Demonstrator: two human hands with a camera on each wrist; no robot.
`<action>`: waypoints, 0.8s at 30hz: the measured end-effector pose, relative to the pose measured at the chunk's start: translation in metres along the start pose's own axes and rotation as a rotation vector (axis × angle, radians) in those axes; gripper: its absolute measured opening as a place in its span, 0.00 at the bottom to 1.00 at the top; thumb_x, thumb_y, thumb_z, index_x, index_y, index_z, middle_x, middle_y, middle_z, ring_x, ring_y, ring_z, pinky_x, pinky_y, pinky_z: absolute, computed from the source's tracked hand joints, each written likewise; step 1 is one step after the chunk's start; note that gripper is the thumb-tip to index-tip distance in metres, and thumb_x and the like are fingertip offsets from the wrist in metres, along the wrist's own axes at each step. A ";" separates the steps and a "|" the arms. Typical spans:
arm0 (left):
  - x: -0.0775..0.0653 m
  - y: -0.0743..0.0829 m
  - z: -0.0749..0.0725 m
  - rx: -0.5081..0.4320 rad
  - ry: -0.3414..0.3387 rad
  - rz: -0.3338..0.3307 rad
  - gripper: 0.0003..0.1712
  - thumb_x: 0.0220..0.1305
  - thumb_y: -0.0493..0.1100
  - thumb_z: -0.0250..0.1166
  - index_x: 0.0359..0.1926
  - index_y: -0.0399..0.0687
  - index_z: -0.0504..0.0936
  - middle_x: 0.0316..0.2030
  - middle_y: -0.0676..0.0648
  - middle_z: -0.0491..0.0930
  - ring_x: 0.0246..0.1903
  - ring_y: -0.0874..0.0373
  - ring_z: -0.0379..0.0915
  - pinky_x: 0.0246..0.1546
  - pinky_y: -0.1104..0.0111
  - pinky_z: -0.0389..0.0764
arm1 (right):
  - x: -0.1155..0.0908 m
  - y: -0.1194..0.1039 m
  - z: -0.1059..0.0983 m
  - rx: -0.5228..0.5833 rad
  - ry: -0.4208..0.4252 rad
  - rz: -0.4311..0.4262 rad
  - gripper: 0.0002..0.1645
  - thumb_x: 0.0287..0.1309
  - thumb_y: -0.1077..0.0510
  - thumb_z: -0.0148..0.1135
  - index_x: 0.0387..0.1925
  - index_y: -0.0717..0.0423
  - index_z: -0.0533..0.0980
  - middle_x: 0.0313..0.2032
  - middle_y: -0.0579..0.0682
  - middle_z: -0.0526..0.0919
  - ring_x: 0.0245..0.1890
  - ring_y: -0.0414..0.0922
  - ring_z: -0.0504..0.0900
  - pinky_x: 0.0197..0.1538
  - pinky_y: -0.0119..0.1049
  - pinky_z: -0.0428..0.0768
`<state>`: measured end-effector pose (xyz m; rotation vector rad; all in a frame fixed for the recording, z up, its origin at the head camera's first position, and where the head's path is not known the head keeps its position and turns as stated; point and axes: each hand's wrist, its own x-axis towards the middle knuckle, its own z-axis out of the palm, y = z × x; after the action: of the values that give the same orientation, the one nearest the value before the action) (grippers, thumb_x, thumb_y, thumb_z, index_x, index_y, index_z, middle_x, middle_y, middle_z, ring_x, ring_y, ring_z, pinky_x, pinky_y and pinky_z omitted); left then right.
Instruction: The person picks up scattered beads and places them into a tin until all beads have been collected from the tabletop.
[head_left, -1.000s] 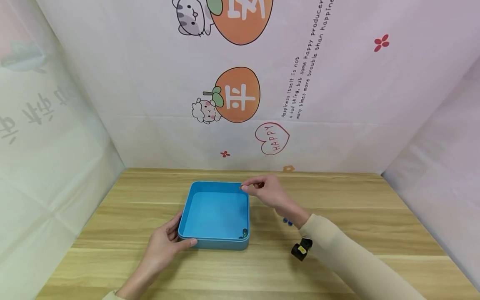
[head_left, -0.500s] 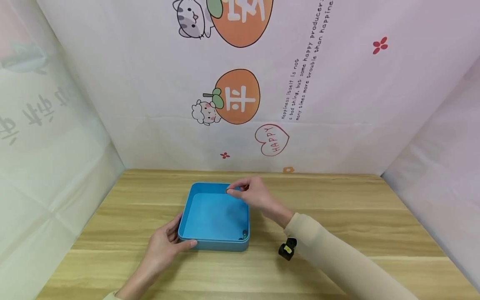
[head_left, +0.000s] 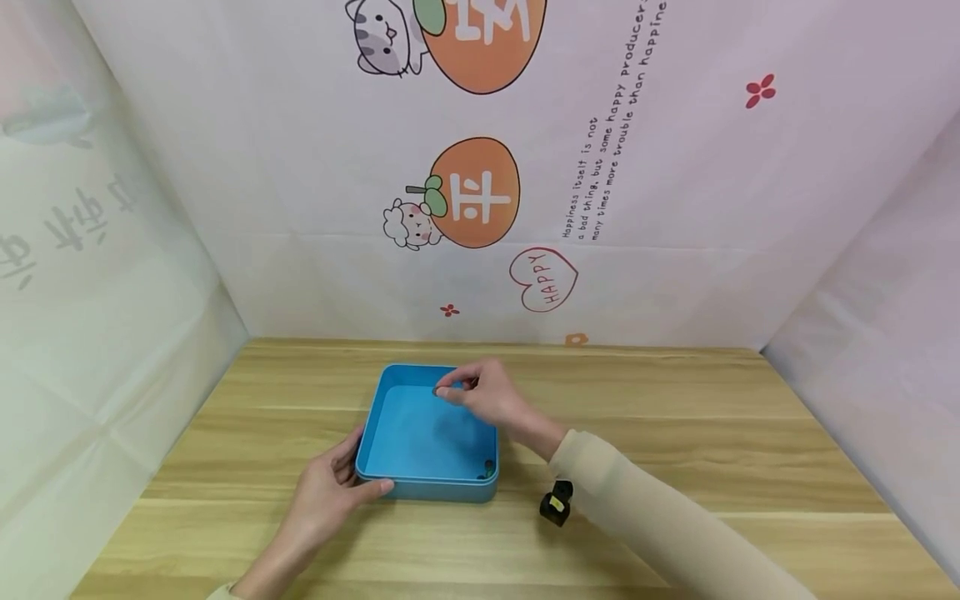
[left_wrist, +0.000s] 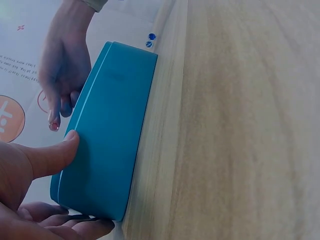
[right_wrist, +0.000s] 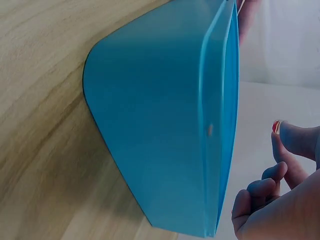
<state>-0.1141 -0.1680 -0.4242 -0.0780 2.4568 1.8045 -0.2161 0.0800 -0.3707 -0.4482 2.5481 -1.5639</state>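
Note:
A square blue box (head_left: 405, 437) with low walls rests on the wooden table. My left hand (head_left: 318, 496) grips its near left corner, thumb over the front wall and fingers along the left side. Over the box's far part, my right hand (head_left: 491, 398) pinches a small marble (right_wrist: 276, 127) between thumb and fingertip. Red and pale streaks show on that marble in the right wrist view. Several dark greenish marbles (head_left: 489, 467) lie in the box's near right corner.
Two blue marbles (left_wrist: 152, 36) lie on the table beyond the box in the left wrist view; my right arm hides them in the head view. A black wrist camera (head_left: 557, 504) hangs by the right sleeve. White printed cloth (head_left: 337, 275) walls the table.
My right hand has moved left with the marble, from the box's far right corner to over its inside. The left hand and the box have stayed put.

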 end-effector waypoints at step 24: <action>0.000 -0.001 -0.001 -0.006 -0.001 -0.001 0.59 0.58 0.42 0.83 0.81 0.34 0.57 0.77 0.32 0.59 0.73 0.40 0.62 0.64 0.54 0.77 | 0.004 0.000 0.022 -0.013 -0.028 0.026 0.07 0.67 0.57 0.74 0.39 0.56 0.91 0.22 0.47 0.69 0.26 0.45 0.68 0.31 0.36 0.62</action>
<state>-0.1142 -0.1694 -0.4245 -0.0789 2.4494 1.8114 -0.2142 0.0602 -0.3807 -0.4333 2.5342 -1.5218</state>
